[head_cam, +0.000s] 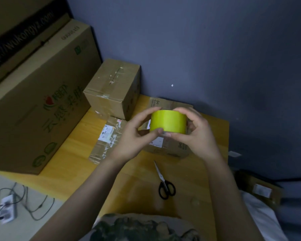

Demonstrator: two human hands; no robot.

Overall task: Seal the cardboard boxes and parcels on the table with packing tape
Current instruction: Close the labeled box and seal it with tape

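Black scissors (165,181) on yellow counter (76,162) below tape roll (168,123), taped box (111,87) and large carton (33,101) to its left, labelled parcel (177,150) behind it; roll lime-yellow, smooth, raised over counter, grasped at either side by fingers (153,109) of left hand (134,136) and right hand (196,133).

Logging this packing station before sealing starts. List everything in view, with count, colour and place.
tape roll: one, yellow-green, above the table
large box: one, brown with green print, table's left side
medium box: one, brown, back of table
taped parcel: one, brown with white label, in front of the medium box
flat parcel: one, brown, below the tape roll
scissors: one pair, black handles, on the table, near side
table: one, yellow wood
power strip: one, white, lower left
side box: one, brown, lower right, off the table
hands: left hand, right hand, both holding the tape roll
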